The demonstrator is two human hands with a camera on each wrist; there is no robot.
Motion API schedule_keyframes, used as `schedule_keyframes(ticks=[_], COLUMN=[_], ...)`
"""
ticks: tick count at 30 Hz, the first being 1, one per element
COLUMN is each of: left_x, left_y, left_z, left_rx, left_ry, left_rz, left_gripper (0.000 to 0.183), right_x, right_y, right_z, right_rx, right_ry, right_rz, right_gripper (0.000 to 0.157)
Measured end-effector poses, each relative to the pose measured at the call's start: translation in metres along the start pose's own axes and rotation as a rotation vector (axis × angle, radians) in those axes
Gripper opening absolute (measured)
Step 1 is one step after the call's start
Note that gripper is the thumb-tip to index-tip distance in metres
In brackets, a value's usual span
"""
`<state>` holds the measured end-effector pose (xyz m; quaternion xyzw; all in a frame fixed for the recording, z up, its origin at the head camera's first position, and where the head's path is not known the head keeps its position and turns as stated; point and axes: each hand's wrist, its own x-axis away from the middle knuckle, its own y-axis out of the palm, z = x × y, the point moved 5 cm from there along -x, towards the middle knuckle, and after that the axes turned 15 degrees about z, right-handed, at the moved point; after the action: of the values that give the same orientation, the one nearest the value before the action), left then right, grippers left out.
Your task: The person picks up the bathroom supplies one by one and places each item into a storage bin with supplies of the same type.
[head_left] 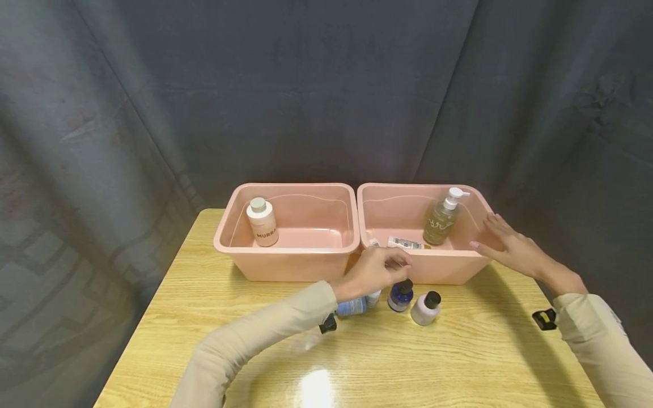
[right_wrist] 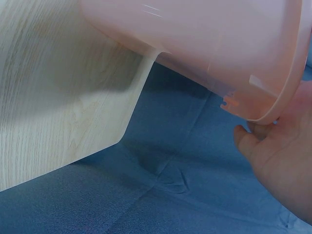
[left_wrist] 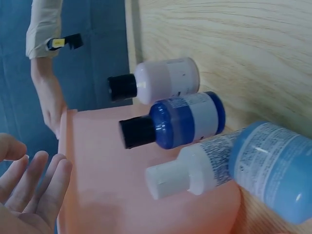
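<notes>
Bin [head_left: 444,271], rectangular, pink plastic, stands on light wood-grain table [head_left: 459,362], right of matching pink bin [head_left: 291,266]. Right hand [head_left: 515,249] rests at its right rim, fingers spread. Left hand [head_left: 374,269] hovers near front rim, fingers loosely curved, holding nothing; deep-blue black-capped bottle [head_left: 399,299] just beside. Inside: greenish pump bottle [head_left: 440,225], white tube [head_left: 405,243].

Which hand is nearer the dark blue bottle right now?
Left. The left hand hovers close to the dark blue bottle; the right hand is farther away, at the right end of the right pink bin.
</notes>
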<state>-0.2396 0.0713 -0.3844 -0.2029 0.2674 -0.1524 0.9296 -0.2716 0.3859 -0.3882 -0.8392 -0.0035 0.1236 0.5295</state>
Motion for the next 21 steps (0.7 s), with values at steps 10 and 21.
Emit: schedule_keyframes(ticks=[10, 21], left_x=[0.008, 0.014], left_y=[0.013, 0.028], left_z=[-0.009, -0.02], left_rx=[-0.102, -0.277], left_ry=[0.104, 0.106], left_rz=[-0.04, -0.08], left_gripper=[0.015, 0.02], right_x=[-0.001, 0.0], right_y=[-0.001, 0.0], right_z=[-0.002, 0.0], right_rx=[0.011, -0.002], right_ry=[-0.004, 0.004], right_rz=[0.0, -0.004], right_gripper=[0.087, 0.087])
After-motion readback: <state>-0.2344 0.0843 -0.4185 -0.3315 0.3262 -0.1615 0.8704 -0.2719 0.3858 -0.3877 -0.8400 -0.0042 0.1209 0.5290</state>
